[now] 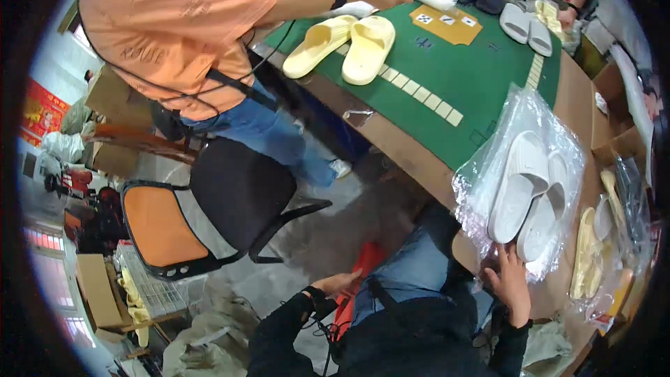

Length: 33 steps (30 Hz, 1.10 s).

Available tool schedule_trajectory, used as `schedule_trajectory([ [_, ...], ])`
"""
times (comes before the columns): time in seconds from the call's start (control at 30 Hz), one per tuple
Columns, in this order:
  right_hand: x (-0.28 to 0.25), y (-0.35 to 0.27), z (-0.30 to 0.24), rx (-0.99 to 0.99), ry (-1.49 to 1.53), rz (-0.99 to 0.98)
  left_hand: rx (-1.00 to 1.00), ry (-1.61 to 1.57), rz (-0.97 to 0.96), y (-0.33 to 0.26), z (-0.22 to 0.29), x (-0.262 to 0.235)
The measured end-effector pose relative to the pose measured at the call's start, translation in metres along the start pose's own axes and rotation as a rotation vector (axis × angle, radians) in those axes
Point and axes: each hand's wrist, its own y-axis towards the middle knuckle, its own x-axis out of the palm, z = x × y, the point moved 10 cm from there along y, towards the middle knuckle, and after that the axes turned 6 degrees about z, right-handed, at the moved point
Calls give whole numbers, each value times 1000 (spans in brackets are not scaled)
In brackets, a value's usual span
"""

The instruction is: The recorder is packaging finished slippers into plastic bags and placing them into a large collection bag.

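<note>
A pair of light grey slide slippers (520, 185) lies on a clear plastic bag (471, 192) at the table's right side, toes pointing away from me. My right hand (511, 285) is at the heel ends of these slippers, fingers spread, its fingertips at the lower edge of the plastic. Whether the slippers are inside the bag or only on top of it is hard to tell. My left hand (338, 284) is low beside my leg, its fingers stretched out against a bright red item (364, 265) that looks like soft sheet or a bag.
Across the green-topped table (447, 146), a person in an orange shirt (181, 28) reaches over it. Pale yellow slides (368, 49) and another grey pair (527, 28) rest there. A black and orange chair (164, 227) stands left. Bagged yellow slides (587, 251) lie far right.
</note>
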Motion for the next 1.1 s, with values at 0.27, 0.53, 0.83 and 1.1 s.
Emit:
schedule_trajectory([
  [0.27, 5, -2, -1, -90, 27, 52, 362, 737, 286, 58, -20, -65],
  [0.53, 1, -4, 17, -112, 168, -9, 617, 684, 215, 5, 102, -6],
  [0.83, -63, -25, -1, -110, 367, -84, 1075, 573, 576, -163, 292, 26],
  [1.1, -116, -24, 17, -135, 443, 313, 1510, 729, 980, -265, 384, 20],
])
